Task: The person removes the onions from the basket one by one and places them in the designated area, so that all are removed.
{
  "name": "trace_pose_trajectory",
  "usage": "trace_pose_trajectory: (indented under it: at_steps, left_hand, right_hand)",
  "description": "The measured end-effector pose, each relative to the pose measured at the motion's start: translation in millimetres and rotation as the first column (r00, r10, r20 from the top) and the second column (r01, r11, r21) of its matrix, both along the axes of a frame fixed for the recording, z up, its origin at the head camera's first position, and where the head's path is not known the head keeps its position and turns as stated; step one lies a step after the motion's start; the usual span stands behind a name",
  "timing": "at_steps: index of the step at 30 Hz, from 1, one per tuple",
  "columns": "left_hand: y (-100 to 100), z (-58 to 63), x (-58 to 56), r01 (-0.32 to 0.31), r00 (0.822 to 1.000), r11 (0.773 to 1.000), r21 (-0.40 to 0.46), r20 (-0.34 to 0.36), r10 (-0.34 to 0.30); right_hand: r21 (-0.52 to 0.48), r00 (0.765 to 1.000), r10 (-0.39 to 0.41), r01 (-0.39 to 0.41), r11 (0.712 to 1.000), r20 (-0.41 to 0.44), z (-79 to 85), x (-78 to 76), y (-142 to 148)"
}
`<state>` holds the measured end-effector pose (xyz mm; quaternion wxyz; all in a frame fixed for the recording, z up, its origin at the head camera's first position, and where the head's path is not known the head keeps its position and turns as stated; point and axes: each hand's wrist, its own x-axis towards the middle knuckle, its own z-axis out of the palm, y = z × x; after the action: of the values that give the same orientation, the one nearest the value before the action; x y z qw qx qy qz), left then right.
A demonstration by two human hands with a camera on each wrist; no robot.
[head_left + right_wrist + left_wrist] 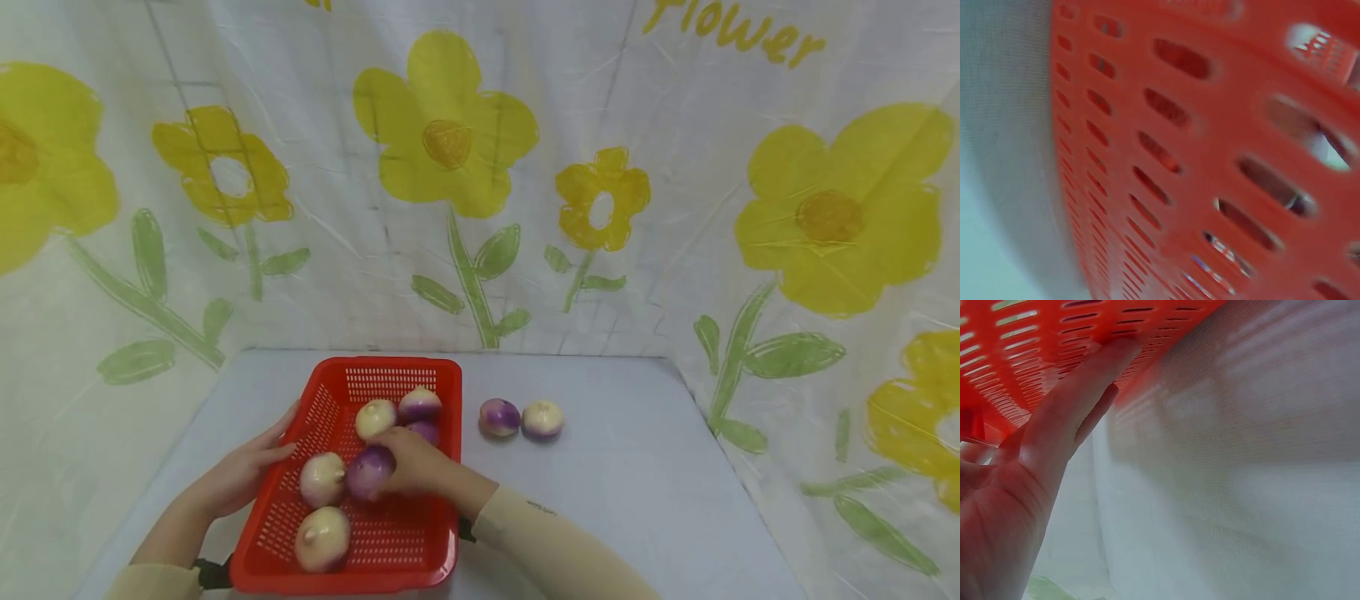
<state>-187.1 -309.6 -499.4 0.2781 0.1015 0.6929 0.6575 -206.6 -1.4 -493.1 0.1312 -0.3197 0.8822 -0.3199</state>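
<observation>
A red perforated plastic basket (345, 577) stands on the table, with several purple-and-white turnips inside. My left hand (243, 471) holds its left wall, thumb over the rim; the left wrist view shows long straight fingers (1079, 394) along the outer side. Reaching in over the right rim, my right hand (412, 462) grips a purple turnip (370, 473). Beside that one lie a pale turnip (321, 479) and, nearer me, another pale turnip (322, 540). Behind the hand sit a white turnip (375, 419) and a purple-topped turnip (420, 404). The basket's wall (1166, 156) hides my right hand's grip in the right wrist view.
Right of the basket, a purple turnip (499, 417) and a whitish turnip (542, 419) lie side by side on the white table (615, 492). A pale curtain (330, 292) printed with yellow flowers hangs behind and at both sides.
</observation>
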Motion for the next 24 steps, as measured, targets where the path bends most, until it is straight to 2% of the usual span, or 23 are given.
trace_pose_trajectory:
  at_steps: [5, 13, 24]
  left_hand:
    - [-1, 1.3, 0.3, 0.010, 1.000, 1.000, 0.009, -0.003, -0.010]
    - [0, 1.2, -0.5, 0.012, 1.000, 1.000, 0.008, -0.013, -0.012]
    - [0, -1.4, -1.4, 0.004, 1.000, 1.000, 0.001, -0.003, -0.004]
  right_hand:
    - [-0.027, 1.000, 0.016, -0.017, 0.999, -0.026, 10.1, 1.7, 5]
    - [-0.034, 1.000, -0.029, 0.029, 0.999, 0.012, 27.1, 3.9, 18]
    - [-0.132, 0.998, -0.068, 0.068, 0.989, 0.010, 45.4, -0.4, 38]
